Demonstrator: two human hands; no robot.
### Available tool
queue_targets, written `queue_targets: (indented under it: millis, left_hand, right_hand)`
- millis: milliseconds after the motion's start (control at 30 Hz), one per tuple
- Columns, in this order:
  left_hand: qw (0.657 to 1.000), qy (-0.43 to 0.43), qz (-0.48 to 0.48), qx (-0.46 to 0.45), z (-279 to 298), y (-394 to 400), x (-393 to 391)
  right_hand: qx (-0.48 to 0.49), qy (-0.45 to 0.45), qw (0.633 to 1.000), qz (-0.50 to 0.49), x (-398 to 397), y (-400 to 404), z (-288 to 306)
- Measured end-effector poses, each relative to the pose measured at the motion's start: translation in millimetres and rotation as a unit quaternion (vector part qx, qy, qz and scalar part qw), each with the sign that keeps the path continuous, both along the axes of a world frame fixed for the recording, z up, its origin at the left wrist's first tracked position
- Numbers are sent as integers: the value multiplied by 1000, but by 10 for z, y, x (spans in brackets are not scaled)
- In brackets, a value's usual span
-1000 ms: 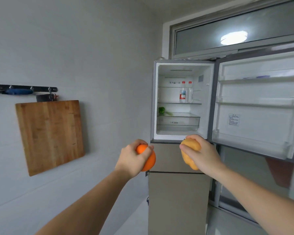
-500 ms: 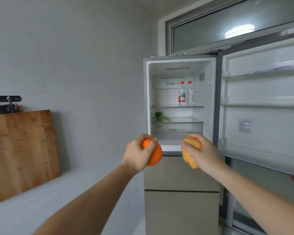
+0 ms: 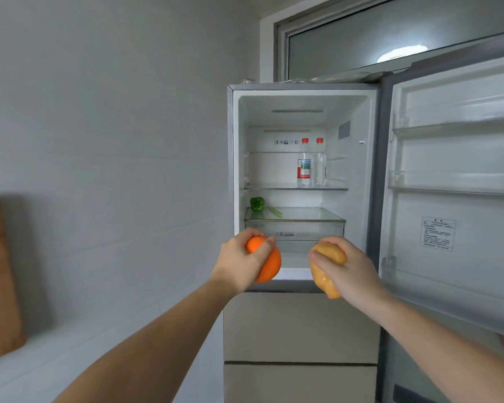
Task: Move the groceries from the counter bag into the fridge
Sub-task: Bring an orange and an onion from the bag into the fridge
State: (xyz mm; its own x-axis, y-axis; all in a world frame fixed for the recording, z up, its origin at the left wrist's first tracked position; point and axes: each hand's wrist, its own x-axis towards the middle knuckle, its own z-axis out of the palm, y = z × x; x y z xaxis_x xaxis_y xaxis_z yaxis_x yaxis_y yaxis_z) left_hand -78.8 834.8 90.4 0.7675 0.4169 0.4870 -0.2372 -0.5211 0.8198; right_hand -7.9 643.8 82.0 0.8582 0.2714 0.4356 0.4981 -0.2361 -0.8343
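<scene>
Left hand (image 3: 242, 261) grasps an orange (image 3: 269, 264); right hand (image 3: 348, 270) grasps a yellow-tan item (image 3: 323, 274), possibly a potato, long axis near vertical. Both are level before the open fridge (image 3: 298, 117), whose shelves lie ahead and above, the hands about equally near.

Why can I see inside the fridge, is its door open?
Yes, open. The fridge door is swung out to the right, so the bottles and green pepper on the shelves show.
</scene>
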Motion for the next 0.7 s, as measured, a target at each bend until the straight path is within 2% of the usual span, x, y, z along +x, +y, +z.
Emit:
queue_targets:
  millis: [233,400,500,700]
  left_hand:
    - [996,-28,-64,-61,100,800,913]
    - [994,-18,-102,-22,282,1249,1440]
    - [992,-7,-119,37,383,1414,1720]
    - [990,-9,-92,109,529,1655,2373]
  right_hand:
    - [20,-6,1000,-15,797,854,147]
    - [3,9,1000,-21,1349,1263,222]
    - [-1,23,1000,-20,1671,1444,248]
    - [28,48,998,-28,2429,1745,206]
